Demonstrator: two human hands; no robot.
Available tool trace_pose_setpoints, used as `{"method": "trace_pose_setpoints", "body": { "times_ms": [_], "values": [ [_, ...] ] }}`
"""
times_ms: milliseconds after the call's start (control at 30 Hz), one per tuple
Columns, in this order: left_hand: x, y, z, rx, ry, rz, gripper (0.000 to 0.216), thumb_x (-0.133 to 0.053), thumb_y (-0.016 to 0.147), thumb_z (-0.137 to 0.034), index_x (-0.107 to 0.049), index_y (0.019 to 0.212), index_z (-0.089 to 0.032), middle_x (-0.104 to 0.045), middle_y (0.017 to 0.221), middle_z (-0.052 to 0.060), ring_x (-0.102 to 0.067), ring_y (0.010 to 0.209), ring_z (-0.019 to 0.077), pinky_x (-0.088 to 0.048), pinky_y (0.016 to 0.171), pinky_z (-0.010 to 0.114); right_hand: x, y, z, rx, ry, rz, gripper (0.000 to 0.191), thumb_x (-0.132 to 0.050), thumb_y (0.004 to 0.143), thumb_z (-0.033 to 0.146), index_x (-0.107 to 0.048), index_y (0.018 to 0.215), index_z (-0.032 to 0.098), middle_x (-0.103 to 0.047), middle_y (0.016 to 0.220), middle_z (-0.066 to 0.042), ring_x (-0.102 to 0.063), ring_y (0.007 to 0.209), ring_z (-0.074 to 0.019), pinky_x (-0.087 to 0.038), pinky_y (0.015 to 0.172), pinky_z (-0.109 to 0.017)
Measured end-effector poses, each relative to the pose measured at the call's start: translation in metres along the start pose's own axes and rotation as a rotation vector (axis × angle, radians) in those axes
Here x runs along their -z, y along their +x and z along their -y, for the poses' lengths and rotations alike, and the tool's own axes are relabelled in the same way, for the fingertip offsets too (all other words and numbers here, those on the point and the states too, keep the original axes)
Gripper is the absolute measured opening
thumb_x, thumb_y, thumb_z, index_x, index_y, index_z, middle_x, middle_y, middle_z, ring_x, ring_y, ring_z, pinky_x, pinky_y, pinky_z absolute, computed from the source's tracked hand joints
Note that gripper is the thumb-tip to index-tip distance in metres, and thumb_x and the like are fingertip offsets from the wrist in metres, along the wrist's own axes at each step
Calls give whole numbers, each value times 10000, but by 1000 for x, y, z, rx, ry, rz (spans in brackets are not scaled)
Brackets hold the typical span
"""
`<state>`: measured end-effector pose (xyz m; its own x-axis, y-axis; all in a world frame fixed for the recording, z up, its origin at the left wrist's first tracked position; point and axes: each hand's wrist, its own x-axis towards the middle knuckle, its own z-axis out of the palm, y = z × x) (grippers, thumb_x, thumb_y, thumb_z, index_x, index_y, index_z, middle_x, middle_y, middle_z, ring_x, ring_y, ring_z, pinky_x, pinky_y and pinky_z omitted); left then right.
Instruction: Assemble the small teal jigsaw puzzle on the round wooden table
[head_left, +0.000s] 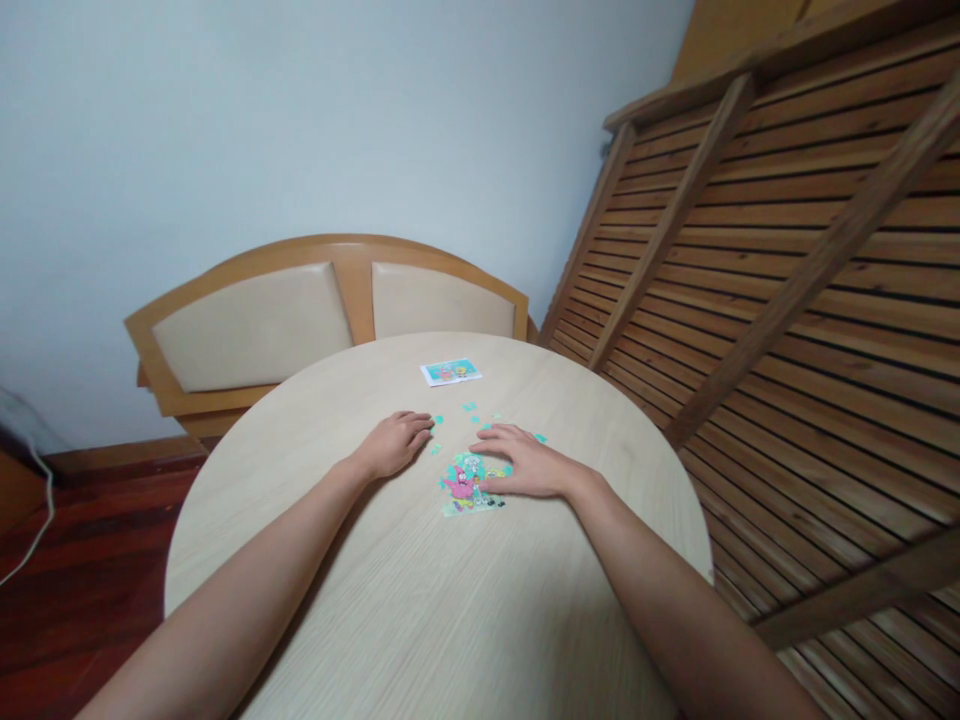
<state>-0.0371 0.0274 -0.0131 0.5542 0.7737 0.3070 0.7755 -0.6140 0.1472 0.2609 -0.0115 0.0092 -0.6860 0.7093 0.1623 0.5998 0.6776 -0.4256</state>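
Observation:
A partly joined cartoon jigsaw puzzle (465,485) lies near the middle of a round pale wooden table (420,610). My right hand (525,462) rests flat on the puzzle's right part, fingers stretched out to the left. My left hand (396,442) lies palm down on the table just left of the puzzle, fingers loosely curled and together, holding nothing that shows. Several loose turquoise puzzle pieces (471,410) are scattered just beyond both hands. A small reference picture card (450,372) lies farther back on the table.
A wooden bench with two beige cushioned back panels (247,325) stands behind the table against a white wall. A slatted wooden frame (787,300) leans at the right. Dark red floor and a white cable (37,530) show at the left.

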Motion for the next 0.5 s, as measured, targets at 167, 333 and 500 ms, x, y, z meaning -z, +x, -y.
{"method": "trace_pose_setpoints", "body": {
  "times_ms": [167,333,500],
  "values": [
    [-2,-1,-5,-87,-31,9,422,-389,1018,-392,-643,1264,-161,-617,1359,121,-572,1244,255,-431,1089,428,2,-6,-25,-140,-48,-208,536,-649,871,448,-589,1344,202,-602,1364,-131,-523,1284,-298,-376,1111,-478],
    [-1,-3,-8,-138,-41,19,398,-402,1014,-364,-639,1261,-162,-622,1350,118,-566,1251,251,-436,1084,425,5,-12,-53,-242,-94,-283,468,-641,861,308,-600,1311,183,-626,1332,-133,-568,1237,-285,-416,1083,-460],
    [-1,-4,-10,-123,-65,14,391,-416,1010,-366,-634,1257,-155,-610,1353,139,-574,1237,254,-449,1074,428,8,-16,-73,-242,-88,-314,276,-602,874,234,-692,1132,194,-692,1188,-108,-627,1128,-245,-459,1033,-408]
  ]
}}
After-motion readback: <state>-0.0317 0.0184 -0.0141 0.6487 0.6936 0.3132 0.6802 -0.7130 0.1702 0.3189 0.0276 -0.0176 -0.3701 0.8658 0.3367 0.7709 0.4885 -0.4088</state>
